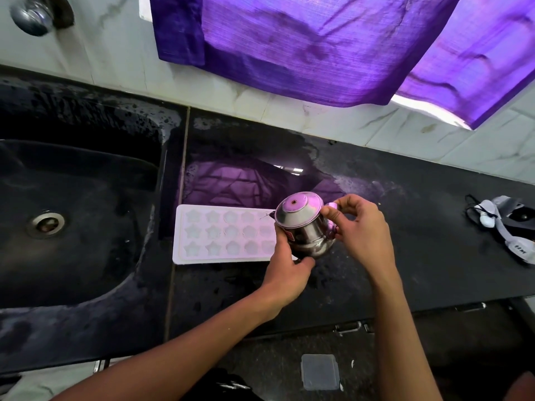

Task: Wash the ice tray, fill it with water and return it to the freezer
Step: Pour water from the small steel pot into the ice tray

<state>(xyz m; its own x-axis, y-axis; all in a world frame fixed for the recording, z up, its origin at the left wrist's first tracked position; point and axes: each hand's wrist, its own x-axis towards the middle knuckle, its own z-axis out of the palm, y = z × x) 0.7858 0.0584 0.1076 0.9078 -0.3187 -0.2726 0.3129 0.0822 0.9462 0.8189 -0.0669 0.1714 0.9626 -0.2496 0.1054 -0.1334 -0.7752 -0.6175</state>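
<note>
**Steel pot held over star-mould ice tray**

Steel gleams at the centre of the scene, where a person's two bare arms reach up from the bottom edge of the head view. Nearest the camera, a small clear plastic lid [320, 371] lies on the dark floor below the counter. The left hand [285, 273] cups the underside of a small lidded steel pot [304, 227], fingers curled round its base. The right hand [363, 227] grips the pot's handle side, thumb and fingers pinching near the rim. The pot is tilted and held above the right end of a white ice tray [223, 234] with star-shaped cells, which lies flat on the wet black stone counter [405, 256], just right of the black sink [72, 212] and its metal drain [45, 224]. A grey strap with dark gear [503, 224] rests far right on the counter. Beyond, a purple curtain [318, 44] hangs over the white tiled wall, a tap [33, 14] at upper left.
</note>
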